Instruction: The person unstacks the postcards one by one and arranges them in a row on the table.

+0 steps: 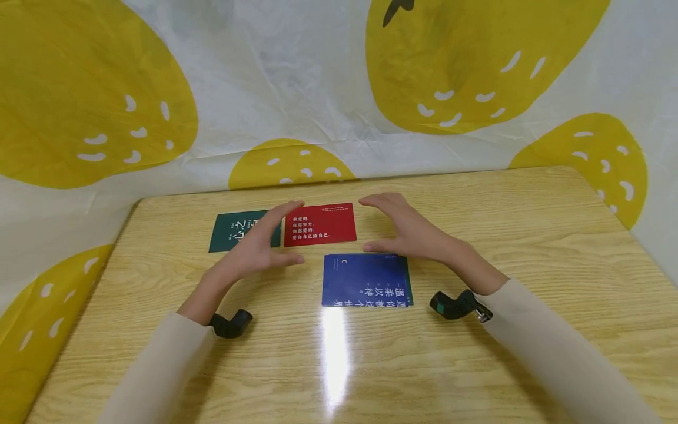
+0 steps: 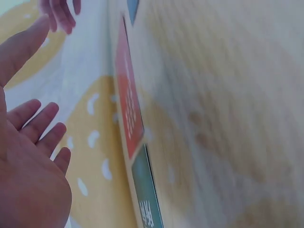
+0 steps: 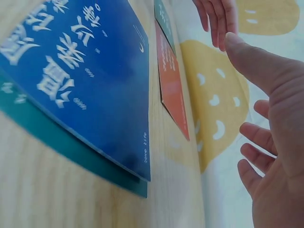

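My left hand hovers over the right part of a green card, thumb and fingers spread apart and holding nothing. To its right lies a red card with white writing, between the two hands. My right hand hangs above the table to the right of the red card, its fingers apart and empty. Just below it, a blue card lies on top of a green one, whose edge shows in the right wrist view. In the left wrist view the left palm touches no card.
The cards lie on a light wooden table. Behind it hangs a white cloth with large yellow fruit shapes. Black wrist devices sit at both sleeves, and a bright reflection crosses the table's front.
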A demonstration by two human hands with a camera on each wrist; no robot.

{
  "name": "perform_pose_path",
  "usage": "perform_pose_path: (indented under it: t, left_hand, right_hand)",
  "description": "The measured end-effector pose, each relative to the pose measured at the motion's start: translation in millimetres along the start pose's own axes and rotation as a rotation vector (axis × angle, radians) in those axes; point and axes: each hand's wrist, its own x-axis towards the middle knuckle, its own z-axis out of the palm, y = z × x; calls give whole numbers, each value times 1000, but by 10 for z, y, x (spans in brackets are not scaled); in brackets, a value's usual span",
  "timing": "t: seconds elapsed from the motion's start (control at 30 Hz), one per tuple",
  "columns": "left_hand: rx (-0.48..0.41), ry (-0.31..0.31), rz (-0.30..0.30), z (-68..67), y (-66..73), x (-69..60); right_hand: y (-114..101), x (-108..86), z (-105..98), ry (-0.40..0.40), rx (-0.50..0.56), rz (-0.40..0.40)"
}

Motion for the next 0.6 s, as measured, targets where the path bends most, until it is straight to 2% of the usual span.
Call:
perform_pose_path:
  t: [0.37,0.6]
  left_hand:
    - [-99,8,25,237,189,-237]
    - [-177,10,-18,392,278,-342]
  right_hand:
    - [-82,-397,12,16,30,1]
    - [-136,-619,72,28,49,-2]
